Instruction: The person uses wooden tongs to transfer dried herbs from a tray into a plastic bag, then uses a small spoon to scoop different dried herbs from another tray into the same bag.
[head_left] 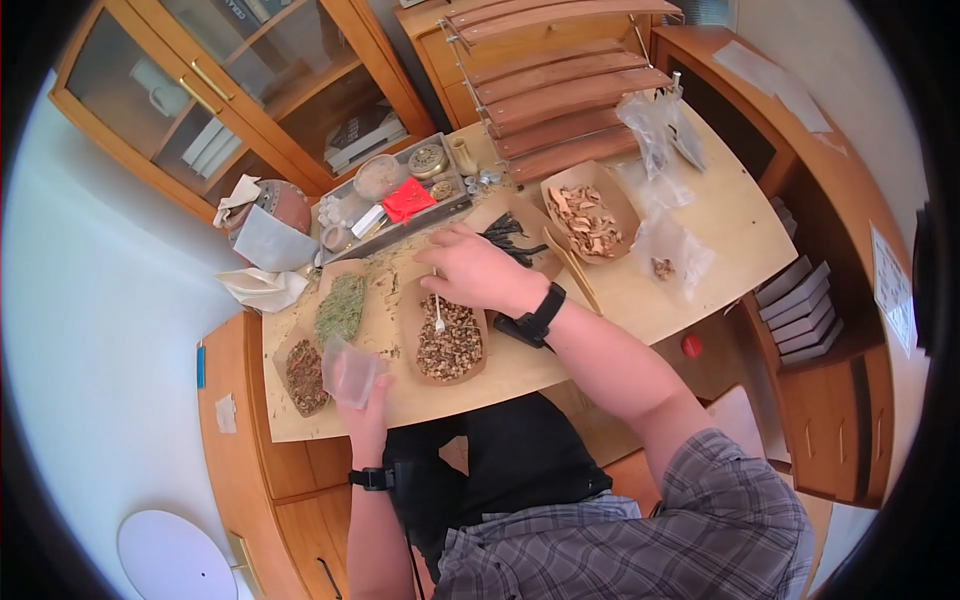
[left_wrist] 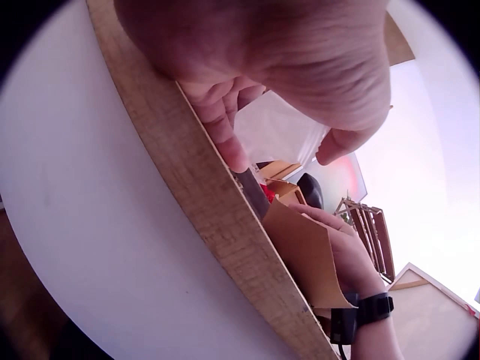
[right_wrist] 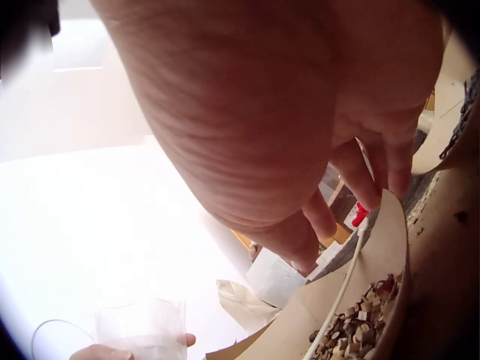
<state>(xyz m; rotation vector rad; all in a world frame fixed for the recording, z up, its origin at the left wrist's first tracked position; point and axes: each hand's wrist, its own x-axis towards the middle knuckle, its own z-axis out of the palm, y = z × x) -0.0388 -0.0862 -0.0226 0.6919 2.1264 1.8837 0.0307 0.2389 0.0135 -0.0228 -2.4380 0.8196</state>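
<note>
My left hand (head_left: 368, 408) pinches a clear plastic bag (head_left: 350, 370) over the table's front edge; the left wrist view shows the bag (left_wrist: 276, 131) between thumb and fingers. A white plastic spoon (head_left: 439, 318) stands tilted in a paper tray (head_left: 410, 335) of small brown chopped pieces (head_left: 452, 352). Above that tray's far end is my right hand (head_left: 475, 268). In the right wrist view, the fingers of my right hand (right_wrist: 262, 112) are spread and extended near the upper end of the spoon handle (right_wrist: 341, 289), with no finger visibly curled round it.
Paper trays hold green herb (head_left: 340, 305), reddish-brown bits (head_left: 305, 372), dark sticks (head_left: 508, 240) and light shavings (head_left: 590, 220). Long wooden tongs (head_left: 575, 275) lie beside the dark sticks. Behind stand a grey box (head_left: 395, 232) and a slatted wooden rack (head_left: 570, 100); plastic bags (head_left: 672, 250) lie right.
</note>
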